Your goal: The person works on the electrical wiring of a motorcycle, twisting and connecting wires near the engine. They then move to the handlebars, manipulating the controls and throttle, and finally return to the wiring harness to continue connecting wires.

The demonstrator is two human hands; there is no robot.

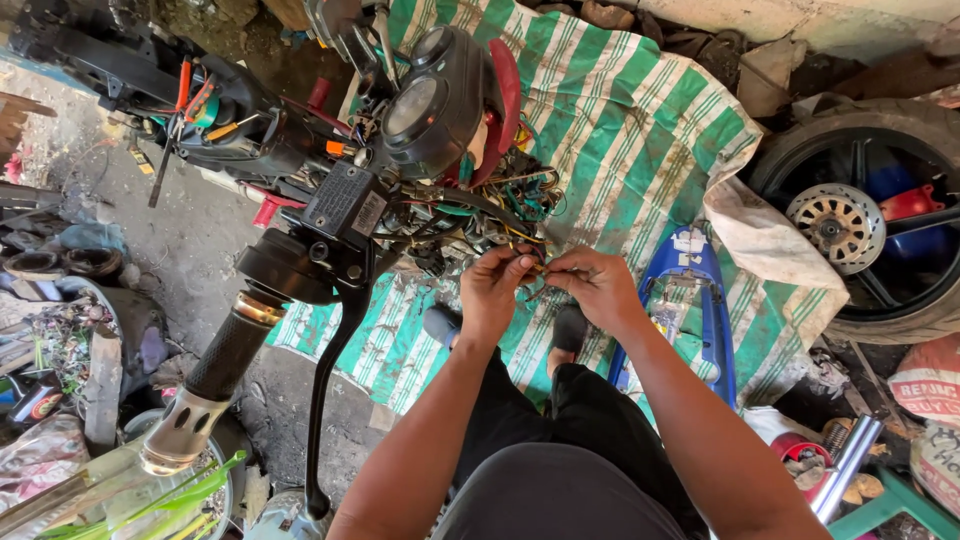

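1. Both hands meet right under the motorcycle's stripped front end. The left hand and right hand are nearly touching, each with fingers pinched on thin yellowish wires coming out of the tangled bundle of coloured wiring.
2. That bundle hangs just below the round black speedometer cluster, so the wires sit between the cluster and the person's knees.
3. The black rubber handlebar grip with a silver end cap sticks out to the lower left, with the long black brake lever beside it.
4. A green-and-white striped tarp covers the floor underneath.
5. A blue plastic fairing panel lies on the tarp near the right forearm.
6. A black wheel with a silver brake disc leans at the right edge.
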